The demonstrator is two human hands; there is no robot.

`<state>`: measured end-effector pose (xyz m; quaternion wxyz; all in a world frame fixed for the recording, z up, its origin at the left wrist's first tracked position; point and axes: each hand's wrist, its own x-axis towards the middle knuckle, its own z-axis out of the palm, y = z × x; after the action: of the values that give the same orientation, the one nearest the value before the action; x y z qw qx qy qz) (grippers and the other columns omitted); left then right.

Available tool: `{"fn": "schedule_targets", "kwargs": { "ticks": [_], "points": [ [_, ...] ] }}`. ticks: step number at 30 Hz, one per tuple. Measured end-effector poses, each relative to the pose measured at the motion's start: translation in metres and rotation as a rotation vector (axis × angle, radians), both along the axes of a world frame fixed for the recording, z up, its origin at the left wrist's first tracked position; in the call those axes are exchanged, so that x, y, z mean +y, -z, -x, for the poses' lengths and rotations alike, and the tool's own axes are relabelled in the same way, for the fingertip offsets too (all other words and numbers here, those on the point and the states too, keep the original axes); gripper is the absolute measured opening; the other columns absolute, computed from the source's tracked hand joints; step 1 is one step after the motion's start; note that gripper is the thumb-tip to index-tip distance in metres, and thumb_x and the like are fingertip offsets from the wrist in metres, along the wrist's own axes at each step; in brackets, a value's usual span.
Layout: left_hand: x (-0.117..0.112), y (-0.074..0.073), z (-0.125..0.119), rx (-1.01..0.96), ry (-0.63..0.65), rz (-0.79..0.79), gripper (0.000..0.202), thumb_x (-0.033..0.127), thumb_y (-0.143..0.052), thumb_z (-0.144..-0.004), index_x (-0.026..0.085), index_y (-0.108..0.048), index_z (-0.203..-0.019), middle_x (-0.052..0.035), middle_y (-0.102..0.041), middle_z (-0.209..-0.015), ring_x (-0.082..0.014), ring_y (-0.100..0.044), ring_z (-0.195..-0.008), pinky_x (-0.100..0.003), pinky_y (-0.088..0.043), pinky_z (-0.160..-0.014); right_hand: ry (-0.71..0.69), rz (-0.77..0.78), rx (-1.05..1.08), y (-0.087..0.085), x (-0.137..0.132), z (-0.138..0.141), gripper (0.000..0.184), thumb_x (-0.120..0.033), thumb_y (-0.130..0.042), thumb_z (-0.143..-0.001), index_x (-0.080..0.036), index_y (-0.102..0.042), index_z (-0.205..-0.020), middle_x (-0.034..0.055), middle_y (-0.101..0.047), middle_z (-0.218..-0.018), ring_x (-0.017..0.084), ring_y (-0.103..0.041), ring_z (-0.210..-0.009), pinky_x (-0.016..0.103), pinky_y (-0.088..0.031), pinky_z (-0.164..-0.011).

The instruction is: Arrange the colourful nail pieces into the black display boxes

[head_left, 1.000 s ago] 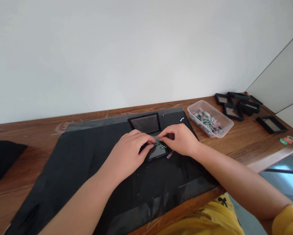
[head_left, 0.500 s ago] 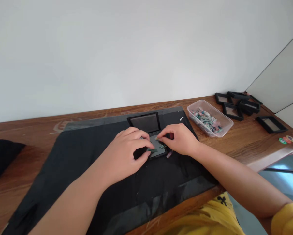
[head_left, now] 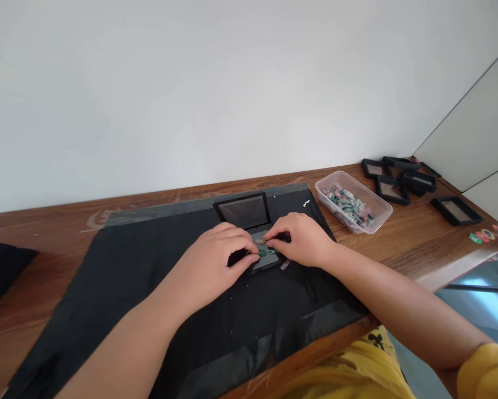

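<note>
One pale wall (head_left: 190, 100) behind one brown wooden table (head_left: 394, 244). On the tabletop, one large black mat (head_left: 140, 249). Over the mat, two bare hands, fingers bent inward toward each other. Left hand (head_left: 215, 266): thumb and forefinger almost meeting at the tips. Right hand (head_left: 302, 239): thumb and forefinger slightly parted. Just right of the mat, one clear plastic tub (head_left: 380, 209) with a heap of green and pink pieces (head_left: 350, 205), too jumbled to count. Between the hands, one hinged black frame case (head_left: 244, 212), lid tilted up, base flat under the fingertips. Farther right, at least five black frames (head_left: 392, 189), several overlapping. Near the front edge, four little colored discs (head_left: 475, 238). On the case base, one green oval piece (head_left: 262, 253) just right of the left fingertips; cannot tell if gripped. One tan piece (head_left: 260, 241) at the right fingertips, just left of them; cannot tell if pinched or loose. On the mat, just beside the case, one pinkish piece (head_left: 285, 265).
</note>
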<state>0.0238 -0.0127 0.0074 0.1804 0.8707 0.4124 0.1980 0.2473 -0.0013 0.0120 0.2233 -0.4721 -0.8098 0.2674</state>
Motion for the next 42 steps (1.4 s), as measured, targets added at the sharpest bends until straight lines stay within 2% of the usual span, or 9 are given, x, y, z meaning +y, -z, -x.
{"fn": "schedule_targets", "kwargs": {
  "ticks": [5, 12, 15, 20, 24, 27, 29, 33, 42],
  "points": [
    [-0.002, -0.006, 0.002, -0.049, -0.103, 0.065, 0.028, 0.047, -0.055, -0.096, 0.03, -0.074, -0.084, -0.0034, -0.078, -0.097, -0.0276, -0.069, -0.097, -0.042, -0.057, -0.084, -0.03, -0.027, -0.002, 0.0, 0.0, 0.001, 0.01, -0.012, -0.077, -0.088, -0.02, -0.083, -0.086, 0.0042, -0.083, -0.095, 0.019, -0.07, -0.089, 0.033, -0.048, -0.088],
    [-0.004, -0.022, -0.002, -0.186, -0.325, 0.261, 0.038, 0.06, -0.058, -0.087, 0.027, -0.076, -0.089, -0.0002, -0.072, -0.073, -0.0175, -0.057, -0.059, -0.03, -0.047, -0.056, -0.042, -0.182, 0.207, 0.0, -0.002, -0.002, 0.016, -0.015, -0.079, -0.087, -0.019, -0.079, -0.103, 0.0026, -0.081, -0.091, 0.017, -0.069, -0.084, 0.032, -0.048, -0.084],
    [-0.004, -0.024, -0.003, -0.236, -0.362, 0.322, 0.041, 0.062, -0.059, -0.085, 0.027, -0.079, -0.095, -0.0014, -0.078, -0.081, -0.0178, -0.061, -0.062, -0.029, -0.048, -0.057, -0.077, -0.26, 0.287, 0.001, -0.001, -0.004, 0.014, -0.019, -0.079, -0.089, -0.02, -0.079, -0.104, 0.002, -0.082, -0.091, 0.017, -0.071, -0.084, 0.033, -0.049, -0.085],
    [-0.003, -0.022, -0.002, -0.244, -0.389, 0.304, 0.043, 0.063, -0.058, -0.086, 0.028, -0.08, -0.097, -0.0026, -0.082, -0.094, -0.0223, -0.069, -0.076, -0.032, -0.052, -0.065, -0.135, -0.251, 0.316, 0.002, -0.002, -0.002, 0.005, -0.022, -0.079, -0.091, -0.022, -0.08, -0.095, 0.002, -0.084, -0.092, 0.017, -0.074, -0.082, 0.035, -0.05, -0.088],
    [-0.004, -0.02, -0.002, -0.243, -0.352, 0.31, 0.042, 0.061, -0.054, -0.09, 0.028, -0.077, -0.099, -0.003, -0.081, -0.1, -0.0251, -0.072, -0.088, -0.034, -0.056, -0.073, -0.094, -0.138, 0.38, 0.002, -0.004, 0.0, 0.006, -0.024, -0.082, -0.088, -0.02, -0.082, -0.093, 0.0024, -0.083, -0.089, 0.016, -0.072, -0.078, 0.031, -0.052, -0.08],
    [-0.005, -0.018, -0.002, -0.279, -0.345, 0.304, 0.043, 0.06, -0.054, -0.092, 0.027, -0.074, -0.112, -0.0047, -0.079, -0.105, -0.025, -0.073, -0.093, -0.035, -0.058, -0.076, -0.077, -0.029, 0.399, 0.001, -0.007, 0.001, 0.01, -0.024, -0.083, -0.087, -0.021, -0.083, -0.096, 0.0017, -0.082, -0.087, 0.014, -0.069, -0.074, 0.027, -0.051, -0.071],
    [-0.006, -0.018, -0.003, -0.288, -0.354, 0.296, 0.045, 0.059, -0.054, -0.092, 0.027, -0.072, -0.118, -0.0051, -0.079, -0.106, -0.0248, -0.073, -0.093, -0.035, -0.058, -0.076, -0.105, -0.017, 0.375, 0.0, -0.008, 0.002, 0.007, -0.022, -0.081, -0.088, -0.021, -0.083, -0.095, 0.0015, -0.082, -0.088, 0.013, -0.067, -0.072, 0.026, -0.051, -0.07],
    [-0.005, -0.018, -0.004, -0.261, -0.359, 0.293, 0.043, 0.059, -0.055, -0.089, 0.027, -0.075, -0.109, -0.0039, -0.079, -0.098, -0.0235, -0.071, -0.085, -0.035, -0.058, -0.075, -0.18, -0.096, 0.353, 0.0, -0.009, 0.002, 0.006, -0.021, -0.08, -0.089, -0.019, -0.082, -0.094, 0.0026, -0.083, -0.091, 0.014, -0.068, -0.076, 0.027, -0.051, -0.076],
    [0.001, -0.009, -0.009, -0.128, -0.425, 0.267, 0.041, 0.054, -0.055, -0.084, 0.028, -0.078, -0.107, -0.0039, -0.079, -0.088, -0.025, -0.07, -0.074, -0.038, -0.057, -0.073, -0.107, -0.166, 0.072, -0.001, -0.001, -0.006, 0.01, -0.014, -0.077, -0.09, -0.018, -0.08, -0.1, 0.0039, -0.081, -0.092, 0.018, -0.068, -0.086, 0.032, -0.048, -0.087]
  ]
}}
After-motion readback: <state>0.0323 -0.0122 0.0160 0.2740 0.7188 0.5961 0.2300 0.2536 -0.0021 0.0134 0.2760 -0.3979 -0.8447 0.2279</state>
